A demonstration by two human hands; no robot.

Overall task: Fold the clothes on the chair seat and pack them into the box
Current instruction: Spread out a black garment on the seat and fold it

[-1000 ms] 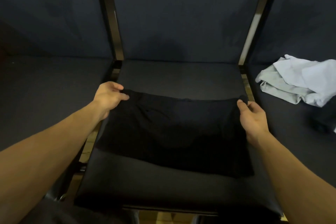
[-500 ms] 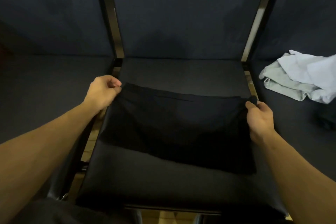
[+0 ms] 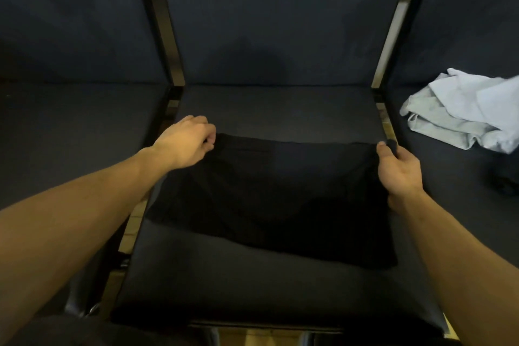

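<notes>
Both hands, left (image 3: 187, 143) and right (image 3: 398, 167), pinch black garment's (image 3: 269, 194) far corners.

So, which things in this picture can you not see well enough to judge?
- Head view: the box is not in frame.
- Black cloth garment: its type and folds are lost in the dark.
- Crumpled light grey garment: cut off by the right edge.
- Left hand: its fingertips curl underneath, hidden.
</notes>
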